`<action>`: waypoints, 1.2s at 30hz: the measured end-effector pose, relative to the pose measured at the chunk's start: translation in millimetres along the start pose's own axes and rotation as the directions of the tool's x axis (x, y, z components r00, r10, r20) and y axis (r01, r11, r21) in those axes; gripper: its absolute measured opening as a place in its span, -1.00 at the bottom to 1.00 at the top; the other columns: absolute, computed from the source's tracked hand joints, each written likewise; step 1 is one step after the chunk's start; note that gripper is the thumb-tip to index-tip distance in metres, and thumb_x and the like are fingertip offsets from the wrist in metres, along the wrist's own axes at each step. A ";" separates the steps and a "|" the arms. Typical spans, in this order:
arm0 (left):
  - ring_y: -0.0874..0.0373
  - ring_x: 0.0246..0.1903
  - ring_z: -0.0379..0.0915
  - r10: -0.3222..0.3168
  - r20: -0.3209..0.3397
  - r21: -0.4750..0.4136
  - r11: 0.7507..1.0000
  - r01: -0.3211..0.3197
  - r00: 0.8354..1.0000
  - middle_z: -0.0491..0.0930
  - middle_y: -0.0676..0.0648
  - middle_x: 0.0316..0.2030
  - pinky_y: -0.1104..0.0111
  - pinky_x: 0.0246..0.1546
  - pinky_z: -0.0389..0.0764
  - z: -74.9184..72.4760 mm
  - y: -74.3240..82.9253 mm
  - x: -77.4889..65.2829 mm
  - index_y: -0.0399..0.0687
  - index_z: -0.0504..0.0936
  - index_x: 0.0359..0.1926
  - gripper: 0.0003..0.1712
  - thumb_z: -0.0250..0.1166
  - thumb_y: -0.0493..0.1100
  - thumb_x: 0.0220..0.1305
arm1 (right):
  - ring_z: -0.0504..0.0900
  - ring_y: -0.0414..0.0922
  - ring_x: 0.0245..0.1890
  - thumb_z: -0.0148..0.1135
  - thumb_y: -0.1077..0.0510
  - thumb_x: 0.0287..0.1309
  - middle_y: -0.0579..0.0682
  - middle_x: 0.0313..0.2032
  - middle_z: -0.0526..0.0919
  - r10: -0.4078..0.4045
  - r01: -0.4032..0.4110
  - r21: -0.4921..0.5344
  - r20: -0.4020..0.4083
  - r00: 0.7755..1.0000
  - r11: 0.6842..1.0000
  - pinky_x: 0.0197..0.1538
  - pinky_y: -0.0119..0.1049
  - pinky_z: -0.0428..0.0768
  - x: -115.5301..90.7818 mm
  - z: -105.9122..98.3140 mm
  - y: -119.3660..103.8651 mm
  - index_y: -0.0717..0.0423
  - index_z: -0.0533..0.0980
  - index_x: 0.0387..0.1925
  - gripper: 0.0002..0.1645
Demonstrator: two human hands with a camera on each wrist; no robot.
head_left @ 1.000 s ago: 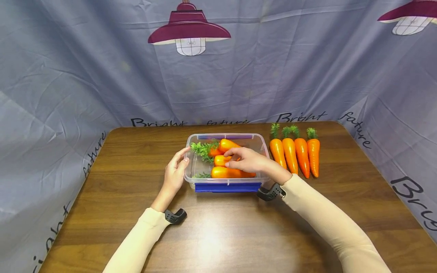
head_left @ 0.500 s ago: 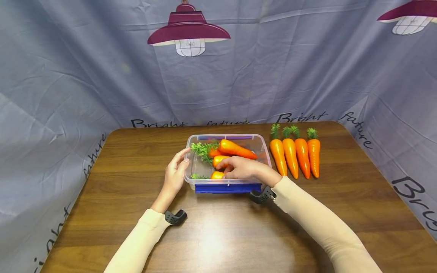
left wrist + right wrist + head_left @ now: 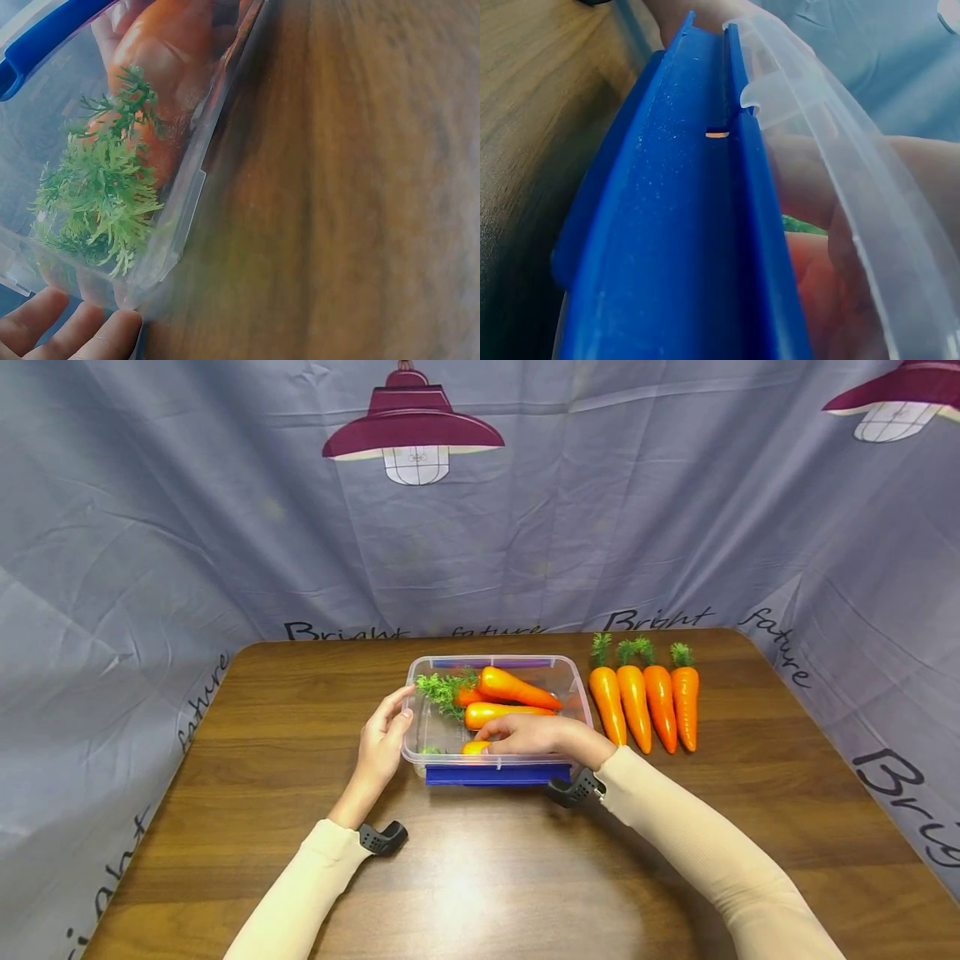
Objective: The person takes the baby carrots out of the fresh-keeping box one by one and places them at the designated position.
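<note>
A clear plastic food container (image 3: 422, 656) with a blue latch (image 3: 498, 774) along its near side holds several orange carrots with green tops (image 3: 442, 689). My left hand (image 3: 382, 739) rests against its left end; in the left wrist view the fingertips (image 3: 120, 330) touch the outside of the wall. My right hand (image 3: 525, 735) reaches inside, curled over the front carrot (image 3: 475, 747), whose thick end shows past the fingers. Just behind it lies the middle carrot (image 3: 498, 717), and another carrot (image 3: 517, 687) is farther back. The right wrist view has the latch (image 3: 682, 187) covering much of that hand.
Right of the container, a row of several carrots (image 3: 633, 693) lies side by side on the wooden table (image 3: 300, 693), tops pointing away. A grey printed curtain (image 3: 570, 527) hangs behind and beside the table.
My right hand has moved from above the middle carrot down and nearer, onto the front carrot, which has shifted slightly toward the near wall. The left hand has stayed at the container's end.
</note>
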State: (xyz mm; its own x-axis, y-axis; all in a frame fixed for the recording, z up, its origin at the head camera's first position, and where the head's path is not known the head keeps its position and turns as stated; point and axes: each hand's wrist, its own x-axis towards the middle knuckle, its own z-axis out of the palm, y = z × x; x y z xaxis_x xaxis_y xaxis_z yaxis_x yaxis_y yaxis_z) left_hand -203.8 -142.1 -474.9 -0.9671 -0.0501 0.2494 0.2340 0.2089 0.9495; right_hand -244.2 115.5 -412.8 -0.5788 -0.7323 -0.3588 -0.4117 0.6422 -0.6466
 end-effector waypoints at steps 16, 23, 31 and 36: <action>-0.23 0.20 0.48 0.004 0.018 -0.002 1.000 -0.003 1.000 0.50 -0.14 0.38 0.60 0.11 0.42 0.1 0.1 -0.1 -0.14 0.50 0.36 -0.53 0.04 -0.29 0.50 | 0.62 -0.06 0.08 0.22 0.08 0.39 0.14 0.21 0.63 -0.045 0.071 0.118 -0.206 0.978 0.990 0.22 -0.22 0.54 -2.8 3.4 2.7 0.24 0.49 0.29 -0.47; -0.14 0.23 0.49 0.010 0.004 0.018 1.000 -0.010 1.000 0.51 -0.19 0.36 0.56 0.09 0.45 -0.5 -0.3 0.0 -0.17 0.51 0.35 -0.54 0.05 -0.30 0.49 | 0.67 0.00 -0.05 0.17 0.17 0.42 0.30 0.10 0.65 0.008 0.119 0.315 -0.374 0.928 0.941 -0.07 -0.38 0.61 -1.4 0.9 0.9 0.31 0.40 0.35 -0.45; -0.20 0.29 0.46 0.014 0.018 0.006 1.000 -0.015 1.000 0.50 -0.17 0.38 0.53 0.12 0.43 -0.4 -0.5 0.0 -0.13 0.51 0.35 -0.55 0.05 -0.27 0.51 | 0.71 0.01 -0.07 0.06 0.24 0.46 0.39 0.16 0.58 0.114 0.250 0.615 -0.490 0.864 0.748 -0.09 -0.22 0.73 -11.4 -6.6 -1.2 0.25 0.20 0.48 -0.36; -0.26 0.19 0.51 0.064 -0.005 0.012 0.998 -0.064 0.998 0.53 -0.21 0.34 0.59 0.05 0.44 2.0 -3.8 -0.6 -0.16 0.52 0.33 -0.54 0.04 -0.27 0.47 | 0.73 -0.08 -0.20 -0.02 0.27 0.48 0.03 0.03 0.56 0.209 0.387 0.798 -0.522 0.827 0.461 -0.10 -0.20 0.74 -33.5 -14.3 0.5 0.09 0.18 0.45 -0.43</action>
State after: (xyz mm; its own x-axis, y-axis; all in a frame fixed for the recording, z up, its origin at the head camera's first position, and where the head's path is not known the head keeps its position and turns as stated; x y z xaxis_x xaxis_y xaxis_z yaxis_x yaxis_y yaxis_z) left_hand -204.3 -140.9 -479.1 -0.9498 -0.0412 0.3101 0.2937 0.2238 0.9293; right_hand -235.1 143.6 -391.5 -0.9321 -0.3532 -0.0808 0.1481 -0.1677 -0.9746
